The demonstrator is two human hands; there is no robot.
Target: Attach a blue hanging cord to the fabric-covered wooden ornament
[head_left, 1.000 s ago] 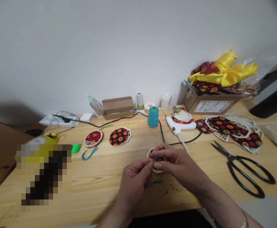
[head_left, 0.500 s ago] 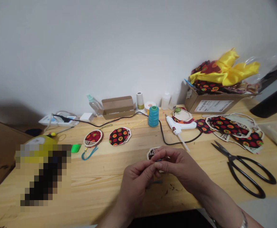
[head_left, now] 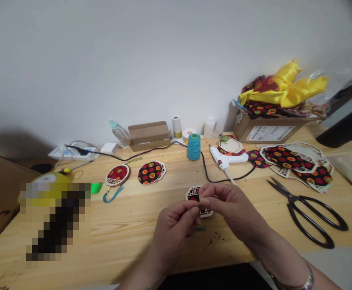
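Note:
Over the front middle of the table, my left hand point(head_left: 174, 225) and my right hand point(head_left: 231, 205) meet with thumbs and forefingers pinched. Between the fingertips is a thin teal cord, mostly hidden by the fingers. Its loose end point(head_left: 200, 229) shows below my left hand. Just behind my fingers lies a small wooden lattice-edged piece point(head_left: 190, 194) with dark red fabric, partly covered by my hands. To the right, large black-handled scissors point(head_left: 295, 198) lie with blades slightly apart. A white glue gun point(head_left: 228, 158) rests behind my right hand.
A teal thread cone point(head_left: 194, 147) stands behind the hands. Fabric-covered pieces point(head_left: 151, 172) lie to the left, one with a teal loop point(head_left: 114, 196). More patterned pieces point(head_left: 296, 161) are piled at right, before a cardboard box point(head_left: 269, 131) of fabrics. A black cable point(head_left: 206, 169) crosses the table.
My fingertips have drawn slightly apart, my right hand shifting a little right. More of the lattice piece shows between and behind them. The view has shifted slightly.

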